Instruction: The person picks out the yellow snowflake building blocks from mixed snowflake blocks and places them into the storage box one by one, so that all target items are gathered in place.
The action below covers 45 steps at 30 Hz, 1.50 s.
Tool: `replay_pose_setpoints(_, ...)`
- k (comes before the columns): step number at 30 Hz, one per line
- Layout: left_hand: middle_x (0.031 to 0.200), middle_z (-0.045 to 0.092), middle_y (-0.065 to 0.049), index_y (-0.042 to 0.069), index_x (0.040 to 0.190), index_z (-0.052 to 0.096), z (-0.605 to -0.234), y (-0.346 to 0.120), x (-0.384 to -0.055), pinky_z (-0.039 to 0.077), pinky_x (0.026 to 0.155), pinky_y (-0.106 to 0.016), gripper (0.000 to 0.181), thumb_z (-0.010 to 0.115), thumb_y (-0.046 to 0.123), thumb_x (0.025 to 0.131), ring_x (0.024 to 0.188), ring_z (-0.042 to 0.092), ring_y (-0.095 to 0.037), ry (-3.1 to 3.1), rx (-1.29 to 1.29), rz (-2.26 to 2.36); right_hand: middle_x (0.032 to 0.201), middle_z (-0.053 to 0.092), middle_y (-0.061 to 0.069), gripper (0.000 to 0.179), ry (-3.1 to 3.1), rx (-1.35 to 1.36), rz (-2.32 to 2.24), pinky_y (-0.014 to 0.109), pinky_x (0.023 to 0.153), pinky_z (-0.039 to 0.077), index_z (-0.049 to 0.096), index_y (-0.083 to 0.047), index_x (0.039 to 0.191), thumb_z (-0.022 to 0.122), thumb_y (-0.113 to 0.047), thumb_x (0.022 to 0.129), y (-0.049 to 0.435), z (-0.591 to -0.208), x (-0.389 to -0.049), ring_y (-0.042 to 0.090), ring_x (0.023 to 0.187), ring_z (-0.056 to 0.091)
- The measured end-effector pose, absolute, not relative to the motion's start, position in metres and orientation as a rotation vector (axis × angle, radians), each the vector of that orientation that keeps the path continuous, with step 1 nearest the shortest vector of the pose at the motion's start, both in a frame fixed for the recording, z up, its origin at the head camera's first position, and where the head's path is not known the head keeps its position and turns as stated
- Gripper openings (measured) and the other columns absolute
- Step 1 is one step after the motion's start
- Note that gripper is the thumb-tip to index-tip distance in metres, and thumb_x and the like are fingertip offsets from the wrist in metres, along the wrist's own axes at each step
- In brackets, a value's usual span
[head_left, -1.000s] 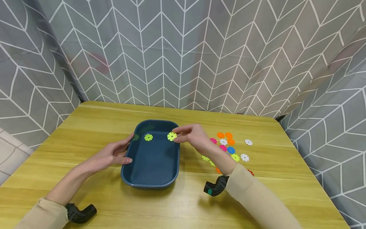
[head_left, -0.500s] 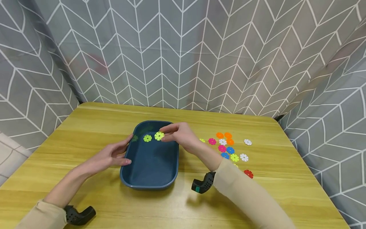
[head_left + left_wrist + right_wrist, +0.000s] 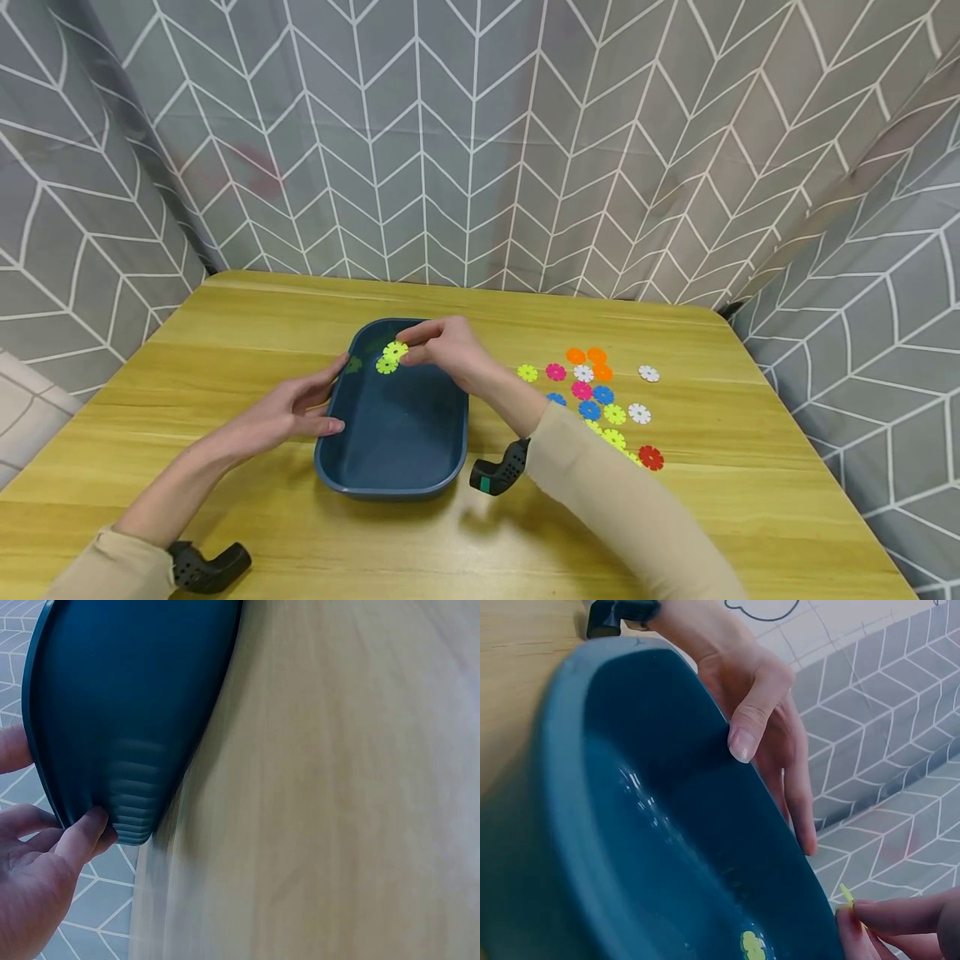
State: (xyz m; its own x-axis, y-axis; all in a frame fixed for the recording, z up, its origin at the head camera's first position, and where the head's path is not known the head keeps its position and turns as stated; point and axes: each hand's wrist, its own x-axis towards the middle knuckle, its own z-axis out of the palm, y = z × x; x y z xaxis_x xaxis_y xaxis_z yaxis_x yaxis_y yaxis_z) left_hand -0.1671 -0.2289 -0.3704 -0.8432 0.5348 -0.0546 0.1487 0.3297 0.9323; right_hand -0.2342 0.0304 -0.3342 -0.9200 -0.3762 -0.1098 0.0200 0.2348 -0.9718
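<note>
A dark blue plastic basin (image 3: 401, 437) sits on the wooden table. My left hand (image 3: 288, 410) holds its left rim, the thumb hooked over the edge and the fingers along the outer wall; the right wrist view also shows this left hand (image 3: 761, 712). Over the far part of the basin, my right hand (image 3: 456, 352) pinches a yellow-green notched disc (image 3: 395, 350) between thumb and fingertips. Just below it lies another yellow-green disc (image 3: 386, 366) on the basin floor, partly overlapped in the head view. Edge-on, the pinched disc (image 3: 846, 893) shows in the right wrist view.
Right of the basin, several loose notched discs lie scattered: orange discs (image 3: 602, 372), pink discs (image 3: 581, 390), a blue disc (image 3: 589, 410), white discs (image 3: 640, 414) and a red disc (image 3: 651, 457). My right sleeve (image 3: 622, 508) covers part of the group. A patterned curtain (image 3: 465, 150) hangs behind the table.
My right hand has carried the pinched disc leftward across the basin, until it is above the disc lying inside. More loose discs show beside the right forearm. The left hand stays on the rim.
</note>
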Motion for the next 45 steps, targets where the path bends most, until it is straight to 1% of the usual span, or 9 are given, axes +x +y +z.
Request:
replay_pose_setpoints(3, 0.165, 0.005, -0.026, 0.003, 0.160, 0.005, -0.370, -0.229, -0.167, 0.041, 0.107, -0.021, 0.090, 0.066, 0.017, 0.095, 0.148, 0.014, -0.050, 2.258, 0.606, 1.506, 0.115, 0.070, 0.012, 0.030, 2.170, -0.323, -1.754, 0.033, 0.092, 0.057, 0.073, 0.000, 0.116, 0.072, 0.002, 0.086, 0.023, -0.336, -0.237, 0.020, 0.095, 0.070)
replay_pose_setpoints(8, 0.165, 0.004, -0.025, 0.003, 0.160, 0.004, -0.370, -0.229, -0.167, 0.040, 0.106, -0.019, 0.090, 0.066, 0.017, 0.096, 0.148, 0.013, -0.050, 2.257, 0.605, 1.507, 0.114, 0.070, 0.013, 0.029, 2.146, -0.306, -1.773, 0.034, 0.092, 0.057, 0.073, 0.002, 0.115, 0.073, 0.003, 0.086, 0.013, -0.339, -0.242, 0.022, 0.097, 0.069)
replay_pose_setpoints(14, 0.166, 0.006, -0.024, 0.004, 0.160, 0.006, -0.372, -0.229, -0.168, 0.040, 0.109, -0.028, 0.090, 0.066, 0.018, 0.095, 0.149, 0.015, -0.048, 2.264, 0.603, 1.500, 0.113, 0.069, 0.015, 0.028, 2.109, -0.240, -1.820, 0.035, 0.093, 0.057, 0.073, 0.004, 0.114, 0.072, 0.006, 0.086, 0.005, -0.345, -0.248, 0.024, 0.100, 0.069)
replay_pose_setpoints(18, 0.165, 0.008, -0.025, 0.004, 0.160, 0.006, -0.372, -0.228, -0.168, 0.040, 0.109, -0.033, 0.090, 0.066, 0.018, 0.095, 0.148, 0.017, -0.048, 2.271, 0.599, 1.494, 0.110, 0.070, 0.017, 0.027, 2.083, -0.213, -1.853, 0.035, 0.091, 0.058, 0.073, 0.006, 0.113, 0.071, 0.008, 0.086, 0.001, -0.350, -0.251, 0.025, 0.097, 0.071)
replay_pose_setpoints(23, 0.165, 0.007, -0.025, 0.004, 0.160, 0.006, -0.372, -0.226, -0.169, 0.039, 0.110, -0.036, 0.090, 0.066, 0.019, 0.095, 0.148, 0.017, -0.048, 2.274, 0.596, 1.485, 0.106, 0.071, 0.016, 0.027, 2.081, -0.211, -1.844, 0.036, 0.092, 0.058, 0.073, 0.006, 0.112, 0.071, 0.008, 0.085, 0.000, -0.355, -0.253, 0.022, 0.091, 0.071)
replay_pose_setpoints(25, 0.165, 0.008, -0.025, 0.004, 0.160, 0.006, -0.372, -0.227, -0.169, 0.040, 0.110, -0.034, 0.090, 0.066, 0.019, 0.095, 0.148, 0.017, -0.048, 2.270, 0.595, 1.489, 0.105, 0.071, 0.015, 0.027, 2.086, -0.210, -1.831, 0.037, 0.093, 0.057, 0.073, 0.005, 0.112, 0.071, 0.008, 0.085, 0.000, -0.357, -0.253, 0.021, 0.091, 0.071)
replay_pose_setpoints(32, 0.165, 0.008, -0.024, 0.004, 0.160, 0.006, -0.373, -0.228, -0.169, 0.043, 0.105, -0.018, 0.089, 0.066, 0.018, 0.096, 0.148, 0.017, -0.046, 2.254, 0.596, 1.508, 0.105, 0.068, 0.014, 0.027, 2.057, -0.209, -1.815, 0.040, 0.093, 0.057, 0.074, 0.005, 0.110, 0.071, 0.010, 0.084, 0.001, -0.363, -0.253, 0.022, 0.091, 0.071)
replay_pose_setpoints(38, 0.166, 0.007, -0.024, 0.003, 0.160, 0.006, -0.372, -0.228, -0.168, 0.042, 0.103, -0.014, 0.088, 0.066, 0.017, 0.096, 0.148, 0.016, -0.047, 2.249, 0.605, 1.519, 0.106, 0.066, 0.014, 0.025, 2.053, -0.228, -1.799, 0.043, 0.095, 0.056, 0.073, 0.007, 0.110, 0.069, 0.010, 0.085, 0.000, -0.365, -0.254, 0.025, 0.090, 0.072)
replay_pose_setpoints(45, 0.165, 0.006, -0.026, 0.002, 0.160, 0.006, -0.372, -0.230, -0.168, 0.041, 0.102, -0.011, 0.088, 0.065, 0.016, 0.096, 0.148, 0.016, -0.047, 2.247, 0.611, 1.519, 0.109, 0.066, 0.016, 0.024, 2.068, -0.236, -1.752, 0.045, 0.095, 0.056, 0.073, 0.007, 0.110, 0.067, 0.010, 0.087, 0.000, -0.366, -0.255, 0.032, 0.096, 0.073)
